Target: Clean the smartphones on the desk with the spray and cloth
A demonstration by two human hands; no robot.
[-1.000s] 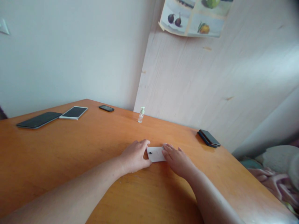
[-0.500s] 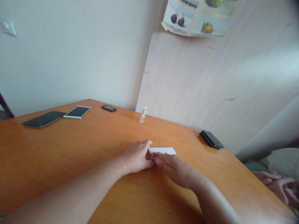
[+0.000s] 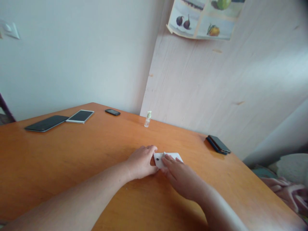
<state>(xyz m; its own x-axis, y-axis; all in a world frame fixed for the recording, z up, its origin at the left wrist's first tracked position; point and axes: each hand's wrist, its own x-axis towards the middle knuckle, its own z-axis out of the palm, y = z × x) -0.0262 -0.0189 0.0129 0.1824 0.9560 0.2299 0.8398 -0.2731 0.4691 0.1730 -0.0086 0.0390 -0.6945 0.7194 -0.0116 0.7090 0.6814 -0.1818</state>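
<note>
A white phone [image 3: 158,163] lies back up on the wooden table [image 3: 101,147], its dark camera lens showing near the left end. My left hand [image 3: 142,161] grips that end, thumb on the near side and fingers at the far side. Across the phone's back, my right hand [image 3: 179,173] lies with its fingers stretched and close together. Under its fingertips a bit of white wipe [image 3: 164,154] pokes out past the phone's far edge; most of it is hidden. The right part of the phone is covered by the right hand.
A small clear pump bottle [image 3: 147,119] stands beyond my hands. Toward the left lie a dark tablet [image 3: 47,123], a white tablet [image 3: 80,116] and a small black phone [image 3: 112,112]. Stacked dark devices [image 3: 218,145] rest near the right edge. A wall closes off the back.
My right hand has slid a little to the right along the phone's back, uncovering the camera lens. My left hand keeps its hold on the left end.
</note>
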